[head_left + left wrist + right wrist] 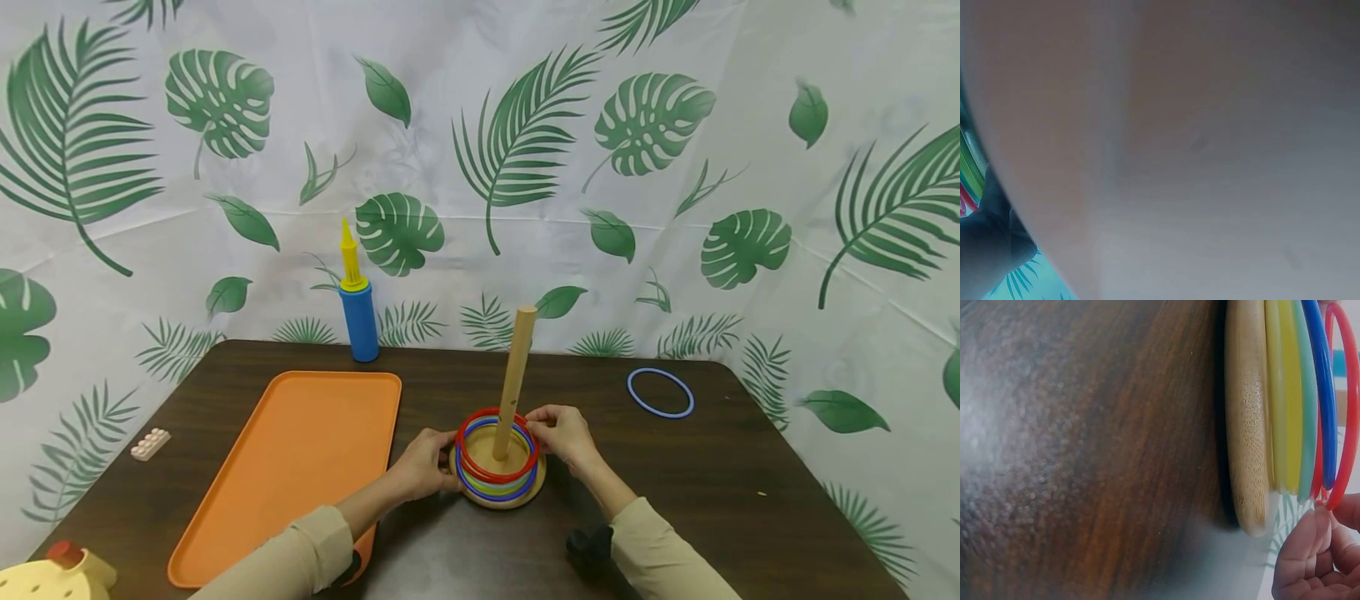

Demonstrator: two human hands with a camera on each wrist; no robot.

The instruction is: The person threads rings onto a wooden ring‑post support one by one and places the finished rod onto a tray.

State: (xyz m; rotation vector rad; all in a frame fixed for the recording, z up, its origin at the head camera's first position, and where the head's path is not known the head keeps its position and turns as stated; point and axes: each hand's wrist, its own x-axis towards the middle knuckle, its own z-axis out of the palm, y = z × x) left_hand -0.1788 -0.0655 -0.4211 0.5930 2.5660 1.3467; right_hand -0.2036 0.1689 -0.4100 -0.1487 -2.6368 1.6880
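A wooden ring-toss stand with an upright peg (516, 375) sits at the middle of the table, several coloured rings stacked round the peg. My right hand (564, 435) pinches a red ring (1352, 425) between thumb and fingers at its right edge. That ring tilts slightly off a blue ring (1324, 394); green and yellow rings lie lower, over the round wooden base (1246, 419). At the stack's left side, my left hand (422, 467) grips the rings, thumb nearer me. The left wrist view is mostly blocked by a blurred close surface.
A periwinkle ring (675, 415) lies alone at the back right. Left of the stand is an orange tray (300, 500), with a blue-and-yellow hand pump (360, 321) behind it. A pale toy block (150, 444) and a yellow toy (56, 581) with a red knob are at far left.
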